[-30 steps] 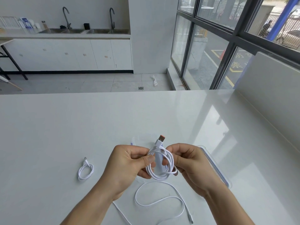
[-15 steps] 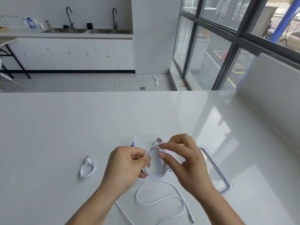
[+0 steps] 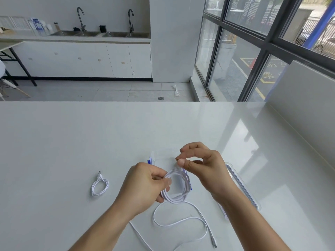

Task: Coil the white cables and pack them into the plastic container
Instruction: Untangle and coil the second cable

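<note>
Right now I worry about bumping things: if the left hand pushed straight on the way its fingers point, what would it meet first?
Probably the right hand, just past the coiled cable that the left hand pinches; depth is unclear.

A white table (image 3: 72,142) fills the near half of the scene, its glossy top reflecting the window (image 3: 253,42) that runs along the right. Across a grey tiled floor (image 3: 90,91), white cabinets (image 3: 81,60) line the far wall under a counter with steel sinks (image 3: 101,34) and two dark curved taps (image 3: 80,17), with a white pillar (image 3: 172,38) just right of them. A crumpled scrap (image 3: 176,90) lies on the floor near the pillar's foot, and a black-legged table (image 3: 16,58) stands at far left.
</note>
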Demonstrator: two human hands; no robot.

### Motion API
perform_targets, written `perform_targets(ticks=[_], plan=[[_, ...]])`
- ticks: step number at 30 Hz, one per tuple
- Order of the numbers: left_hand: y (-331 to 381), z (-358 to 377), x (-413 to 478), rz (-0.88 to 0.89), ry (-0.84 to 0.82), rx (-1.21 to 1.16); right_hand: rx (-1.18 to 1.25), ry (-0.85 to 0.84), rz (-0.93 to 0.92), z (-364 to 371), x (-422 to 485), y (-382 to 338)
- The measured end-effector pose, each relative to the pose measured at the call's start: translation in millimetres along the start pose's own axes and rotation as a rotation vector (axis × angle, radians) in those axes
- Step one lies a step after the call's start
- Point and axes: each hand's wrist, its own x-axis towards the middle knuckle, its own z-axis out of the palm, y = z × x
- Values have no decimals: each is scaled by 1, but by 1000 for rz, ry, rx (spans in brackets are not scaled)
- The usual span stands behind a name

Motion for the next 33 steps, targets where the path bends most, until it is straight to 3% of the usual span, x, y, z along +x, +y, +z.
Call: perform_targets(ticks=[4, 11, 14, 19, 24, 33], plan=[[-1, 2, -1, -20, -46, -43, -9, -117, 21, 3, 1, 5], [-16, 0, -2, -161, -16, -401, 214, 45, 188, -2, -15, 24], [-27, 0, -3, -193, -6, -488, 246, 40, 303, 3, -25, 40], [-45, -1, -2, -244, 40, -535, 226, -131, 418, 17, -28, 52], [-64, -12, -5, -202, 98, -473, 199, -78, 408, 38, -19, 62], [-107, -39, -19, -278, 236, -575, 111, -149, 415, 89, -5, 75]])
